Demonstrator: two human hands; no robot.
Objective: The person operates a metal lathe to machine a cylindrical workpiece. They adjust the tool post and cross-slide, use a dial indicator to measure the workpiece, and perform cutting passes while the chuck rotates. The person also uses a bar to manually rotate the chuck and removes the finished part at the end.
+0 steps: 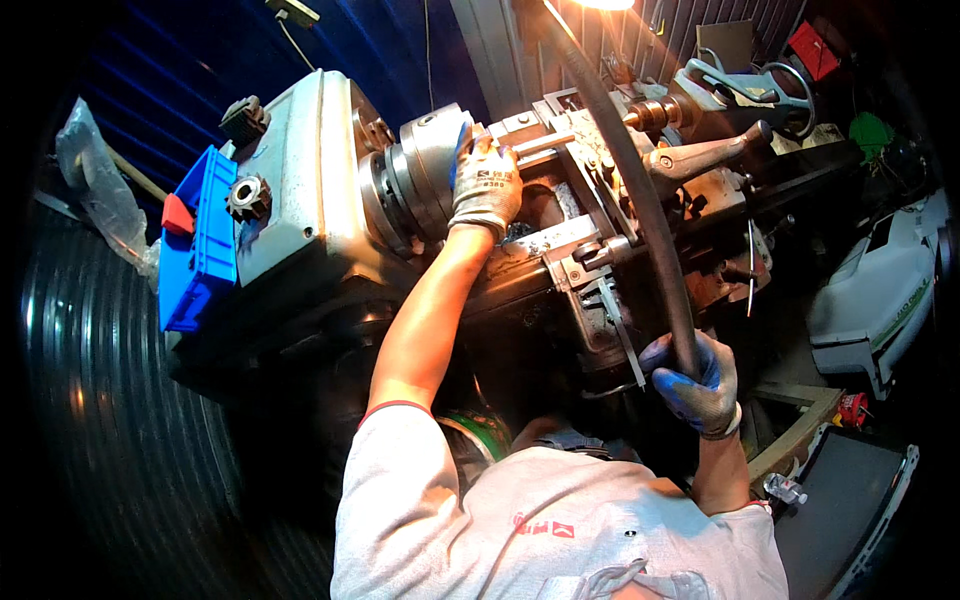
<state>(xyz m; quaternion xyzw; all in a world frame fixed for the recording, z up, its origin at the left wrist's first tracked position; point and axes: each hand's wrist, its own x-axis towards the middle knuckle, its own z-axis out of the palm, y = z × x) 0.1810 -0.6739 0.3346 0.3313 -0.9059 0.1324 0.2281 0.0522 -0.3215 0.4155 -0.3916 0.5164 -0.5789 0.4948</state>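
Observation:
My left hand (487, 185), in a grey work glove with blue on the finger side, is pressed against the front of the round steel lathe chuck (424, 165). Its fingers curl at the chuck's edge, and their tips are partly hidden. A bright metal bar (545, 143) lies just right of that hand; whether the hand touches it I cannot tell. Lower right, my gloved right hand (698, 385) is wrapped round the near end of a long dark rod (640, 190). The rod rises past the tool carriage (590, 250) toward the top of the view.
Left on the lathe headstock (300, 170) sit a toothed cutter (249, 198) and a blue plastic bin (198, 245). The carriage lever (710, 158) and tailstock (715, 95) stand at the right. A lit lamp (605, 3) hangs above. A plastic bottle (785, 489) lies lower right.

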